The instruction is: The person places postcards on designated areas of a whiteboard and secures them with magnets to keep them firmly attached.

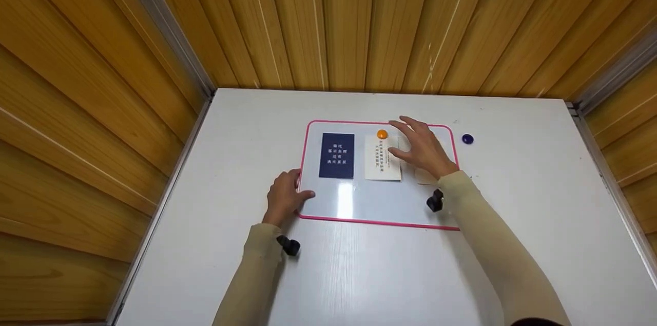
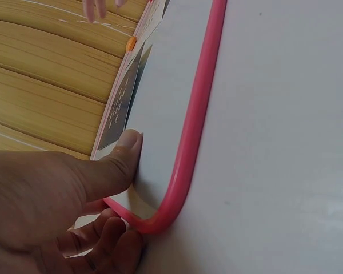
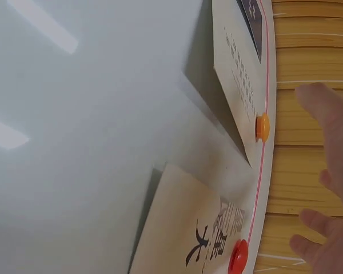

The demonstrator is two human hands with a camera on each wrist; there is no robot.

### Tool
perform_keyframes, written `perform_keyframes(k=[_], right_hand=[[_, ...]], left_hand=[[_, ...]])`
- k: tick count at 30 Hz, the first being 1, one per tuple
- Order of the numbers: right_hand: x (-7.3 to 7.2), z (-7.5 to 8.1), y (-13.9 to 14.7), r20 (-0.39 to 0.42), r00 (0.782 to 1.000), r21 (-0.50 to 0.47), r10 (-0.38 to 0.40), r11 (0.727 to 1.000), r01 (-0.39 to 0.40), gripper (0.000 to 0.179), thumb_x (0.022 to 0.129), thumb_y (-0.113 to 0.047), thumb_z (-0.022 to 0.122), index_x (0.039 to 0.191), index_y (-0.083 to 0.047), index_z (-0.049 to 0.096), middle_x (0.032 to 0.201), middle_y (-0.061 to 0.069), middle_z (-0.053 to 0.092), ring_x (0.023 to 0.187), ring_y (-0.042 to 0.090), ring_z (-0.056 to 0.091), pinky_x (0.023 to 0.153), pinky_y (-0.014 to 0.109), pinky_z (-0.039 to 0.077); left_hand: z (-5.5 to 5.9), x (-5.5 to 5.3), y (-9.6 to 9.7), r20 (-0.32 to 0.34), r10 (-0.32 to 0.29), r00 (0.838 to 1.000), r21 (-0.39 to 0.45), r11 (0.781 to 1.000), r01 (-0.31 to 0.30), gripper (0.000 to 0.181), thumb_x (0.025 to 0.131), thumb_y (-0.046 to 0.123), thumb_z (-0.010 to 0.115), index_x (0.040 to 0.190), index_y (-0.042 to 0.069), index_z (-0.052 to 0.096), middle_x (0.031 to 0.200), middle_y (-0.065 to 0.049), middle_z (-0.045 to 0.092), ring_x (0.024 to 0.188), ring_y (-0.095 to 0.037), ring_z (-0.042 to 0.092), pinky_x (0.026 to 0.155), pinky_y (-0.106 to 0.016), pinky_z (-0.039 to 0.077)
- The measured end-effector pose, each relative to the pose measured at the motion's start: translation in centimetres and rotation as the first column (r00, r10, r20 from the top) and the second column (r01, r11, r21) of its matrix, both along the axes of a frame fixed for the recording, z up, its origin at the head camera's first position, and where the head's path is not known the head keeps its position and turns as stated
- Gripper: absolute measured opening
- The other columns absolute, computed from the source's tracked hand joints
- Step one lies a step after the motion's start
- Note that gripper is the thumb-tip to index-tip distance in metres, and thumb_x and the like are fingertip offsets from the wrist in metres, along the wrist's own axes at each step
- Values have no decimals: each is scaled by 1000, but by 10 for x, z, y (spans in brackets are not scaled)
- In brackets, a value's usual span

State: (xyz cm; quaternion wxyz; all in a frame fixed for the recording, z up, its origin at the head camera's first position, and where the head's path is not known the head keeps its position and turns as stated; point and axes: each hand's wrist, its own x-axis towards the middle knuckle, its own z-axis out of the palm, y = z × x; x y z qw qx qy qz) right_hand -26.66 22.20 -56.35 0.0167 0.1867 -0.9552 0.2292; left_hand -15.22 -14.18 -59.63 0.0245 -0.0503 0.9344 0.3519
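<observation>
A whiteboard (image 1: 328,203) with a pink rim lies on the table. My left hand (image 1: 285,196) grips its left edge, thumb over the surface and fingers curled at the rim. A dark blue card (image 1: 336,169) with white writing is on the left of the board. Right of it, an orange magnet (image 1: 382,134) sits at the top of a cream card (image 1: 379,174). My right hand (image 1: 422,151) hovers above the board with spread fingers and holds nothing. Largely hidden under it in the head view is a third card (image 3: 171,222), with a red magnet (image 3: 238,257) at its top.
A dark purple magnet (image 1: 467,139) lies on the white table (image 1: 354,269), off the board's upper right corner. Wood-look panel walls (image 1: 344,23) rise behind and on both sides of the table.
</observation>
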Motion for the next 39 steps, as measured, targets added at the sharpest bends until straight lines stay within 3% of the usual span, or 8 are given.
perform_keyframes(k=[15, 24, 39], right_hand=[[-6, -1, 38, 15, 998, 51, -68, 996, 68, 82, 88, -56, 74, 159, -35, 38, 168, 8, 25, 152, 42, 18, 117, 67, 15], [-8, 1, 55, 9, 994, 69, -108, 992, 107, 91, 86, -57, 75, 162, -37, 29, 169, 12, 19, 151, 46, 16, 116, 69, 13], [-12, -6, 92, 107, 968, 78, -225, 973, 217, 98, 87, -59, 74, 164, -39, 17, 169, 15, 17, 150, 50, 14, 115, 72, 11]], left_hand=[[0, 1, 1, 1, 8, 1000, 13, 1000, -8, 68, 80, 24, 90, 139, 6, 61, 103, -10, 65, 92, -25, 59, 85, -46, 51], [-1, -1, -1, -5, -6, 1000, -3, 1000, 6, 68, 80, 24, 90, 138, 6, 62, 101, -9, 64, 90, -24, 59, 83, -45, 51], [-1, -1, -2, -7, -26, 1000, -2, 1000, 26, 70, 80, 25, 90, 140, 5, 60, 101, -9, 64, 92, -24, 58, 84, -46, 50]])
